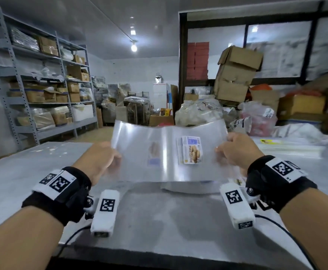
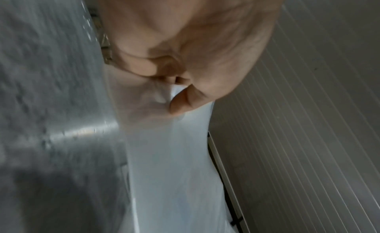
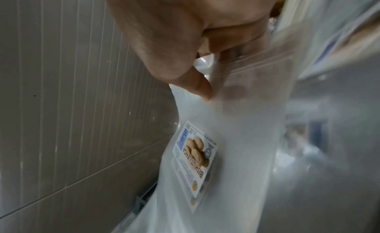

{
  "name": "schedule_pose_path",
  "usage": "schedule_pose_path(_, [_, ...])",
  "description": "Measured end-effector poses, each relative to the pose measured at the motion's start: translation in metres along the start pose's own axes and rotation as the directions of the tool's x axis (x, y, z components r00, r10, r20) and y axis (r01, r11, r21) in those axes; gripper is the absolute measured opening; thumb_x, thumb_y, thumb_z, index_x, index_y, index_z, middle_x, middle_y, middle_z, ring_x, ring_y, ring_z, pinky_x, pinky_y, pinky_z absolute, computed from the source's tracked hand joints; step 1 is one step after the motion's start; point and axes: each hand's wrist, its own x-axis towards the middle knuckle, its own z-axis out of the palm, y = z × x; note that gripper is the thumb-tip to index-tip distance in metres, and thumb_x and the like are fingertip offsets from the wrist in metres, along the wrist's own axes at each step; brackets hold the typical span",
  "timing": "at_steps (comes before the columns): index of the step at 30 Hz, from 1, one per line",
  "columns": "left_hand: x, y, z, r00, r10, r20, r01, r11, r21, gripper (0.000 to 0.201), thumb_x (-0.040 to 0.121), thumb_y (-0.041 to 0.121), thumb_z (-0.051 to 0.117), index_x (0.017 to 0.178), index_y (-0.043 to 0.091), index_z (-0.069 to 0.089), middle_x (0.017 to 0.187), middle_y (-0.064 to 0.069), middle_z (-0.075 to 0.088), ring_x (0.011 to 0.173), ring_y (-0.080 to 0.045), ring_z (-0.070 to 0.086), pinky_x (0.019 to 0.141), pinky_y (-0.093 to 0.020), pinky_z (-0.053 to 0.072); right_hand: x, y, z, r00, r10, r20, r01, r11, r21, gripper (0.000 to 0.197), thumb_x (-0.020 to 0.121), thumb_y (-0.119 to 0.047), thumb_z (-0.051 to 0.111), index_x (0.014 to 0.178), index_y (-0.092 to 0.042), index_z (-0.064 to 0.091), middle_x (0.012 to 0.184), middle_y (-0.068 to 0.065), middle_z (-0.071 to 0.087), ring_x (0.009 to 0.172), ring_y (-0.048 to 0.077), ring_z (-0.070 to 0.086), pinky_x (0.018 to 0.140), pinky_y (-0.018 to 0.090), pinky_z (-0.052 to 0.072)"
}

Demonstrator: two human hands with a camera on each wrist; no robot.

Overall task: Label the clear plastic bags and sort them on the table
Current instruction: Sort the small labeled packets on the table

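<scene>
labelled clear bag (image 1: 167, 152) gripped by left hand (image 1: 97, 160) and right hand (image 1: 235, 151) above bench (image 1: 13, 182); sorting left.

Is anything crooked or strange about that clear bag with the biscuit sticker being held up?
Nothing is damaged. The clear bag, held up between the left hand and right hand, bows in the middle, and its label is turned sideways, its text running vertically.

Grey metal shelving (image 1: 48, 78) along the left wall holds cardboard boxes and wrapped bundles. Beyond the table's far right edge, a leaning stack of cardboard boxes (image 1: 235, 75) rises above heaped plastic sacks (image 1: 198, 112). A bare bulb (image 1: 133, 47) glows overhead.
</scene>
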Motion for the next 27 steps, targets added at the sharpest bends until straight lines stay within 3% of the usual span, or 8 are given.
schedule_pose_path(4, [0.007, 0.012, 0.047, 0.996, 0.017, 0.088, -0.019, 0.999, 0.026, 0.015, 0.098, 0.002, 0.057, 0.104, 0.010, 0.067, 0.100, -0.011, 0.071, 0.089, -0.026, 0.066, 0.083, -0.038, 0.052, -0.002, 0.021, -0.034, 0.991, -0.014, -0.136, 0.022, 0.998, 0.057, 0.014, 0.085, 0.008, 0.056, 0.085, -0.006, 0.061, 0.077, 0.008, 0.062, 0.064, 0.021, 0.058, 0.058, 0.028, 0.047])
schedule_pose_path(7, [0.008, 0.020, 0.072, 0.995, 0.061, 0.082, -0.061, 0.998, -0.013, 0.016, 0.098, 0.000, 0.058, 0.109, 0.011, 0.062, 0.101, -0.005, 0.069, 0.086, -0.020, 0.068, 0.081, -0.036, 0.054, -0.003, 0.028, -0.043, 0.978, -0.029, -0.209, 0.058, 0.989, 0.136, 0.018, 0.091, 0.005, 0.057, 0.084, -0.011, 0.055, 0.079, 0.006, 0.057, 0.069, 0.019, 0.055, 0.059, 0.028, 0.043])
schedule_pose_path(10, [0.012, 0.023, 0.079, 0.994, 0.083, 0.068, -0.085, 0.996, 0.028, 0.016, 0.093, 0.007, 0.069, 0.107, 0.012, 0.066, 0.099, -0.007, 0.072, 0.090, -0.023, 0.068, 0.093, -0.046, 0.055, 0.002, 0.031, -0.043, 0.962, -0.006, -0.274, 0.059, 0.981, 0.184, 0.022, 0.092, 0.003, 0.059, 0.079, -0.012, 0.049, 0.080, 0.011, 0.051, 0.073, 0.022, 0.050, 0.061, 0.030, 0.041])
schedule_pose_path(15, [0.019, 0.018, 0.069, 0.995, 0.026, 0.091, -0.033, 0.997, 0.068, 0.019, 0.087, -0.001, 0.071, 0.103, 0.009, 0.069, 0.105, -0.010, 0.074, 0.106, -0.030, 0.067, 0.100, -0.049, 0.054, 0.010, 0.030, -0.028, 0.969, 0.040, -0.243, 0.012, 0.978, 0.207, 0.030, 0.094, 0.002, 0.061, 0.071, -0.013, 0.048, 0.072, 0.005, 0.053, 0.066, 0.019, 0.050, 0.053, 0.027, 0.039])
schedule_pose_path(20, [0.026, 0.013, 0.057, 0.996, 0.048, 0.080, -0.056, 0.994, 0.097, 0.009, 0.093, 0.009, 0.070, 0.098, 0.014, 0.065, 0.104, -0.005, 0.069, 0.096, -0.021, 0.063, 0.086, -0.035, 0.054, 0.011, 0.041, -0.011, 0.973, 0.076, -0.218, -0.023, 0.972, 0.236, 0.026, 0.093, 0.000, 0.062, 0.074, -0.013, 0.050, 0.072, 0.004, 0.053, 0.065, 0.019, 0.047, 0.052, 0.025, 0.038])
schedule_pose_path(22, [0.030, 0.011, 0.054, 0.994, 0.082, 0.069, -0.089, 0.991, 0.098, 0.025, 0.090, 0.015, 0.075, 0.112, 0.014, 0.063, 0.113, -0.003, 0.068, 0.103, -0.021, 0.064, 0.094, -0.038, 0.054, 0.011, 0.045, -0.009, 0.974, 0.069, -0.217, -0.013, 0.968, 0.251, 0.025, 0.093, 0.000, 0.062, 0.075, -0.015, 0.054, 0.073, 0.004, 0.056, 0.066, 0.018, 0.050, 0.053, 0.025, 0.038])
schedule_pose_path(24, [0.030, 0.012, 0.053, 0.991, 0.131, 0.037, -0.134, 0.982, 0.132, 0.063, 0.078, 0.029, 0.085, 0.132, 0.018, 0.056, 0.129, 0.000, 0.062, 0.115, -0.023, 0.061, 0.104, -0.045, 0.050, 0.010, 0.047, -0.007, 0.974, 0.057, -0.219, 0.001, 0.967, 0.253, 0.024, 0.093, 0.000, 0.063, 0.078, -0.018, 0.056, 0.076, 0.003, 0.060, 0.068, 0.016, 0.053, 0.056, 0.025, 0.039])
schedule_pose_path(27, [0.030, 0.015, 0.054, 0.958, 0.282, 0.053, -0.286, 0.950, 0.126, 0.047, 0.078, 0.022, 0.086, 0.119, 0.029, 0.064, 0.119, 0.003, 0.069, 0.111, -0.018, 0.063, 0.101, -0.041, 0.050, 0.010, 0.052, -0.006, 0.974, 0.042, -0.221, 0.022, 0.960, 0.277, 0.026, 0.091, 0.003, 0.063, 0.081, -0.021, 0.059, 0.078, 0.002, 0.064, 0.073, 0.017, 0.058, 0.059, 0.026, 0.043])
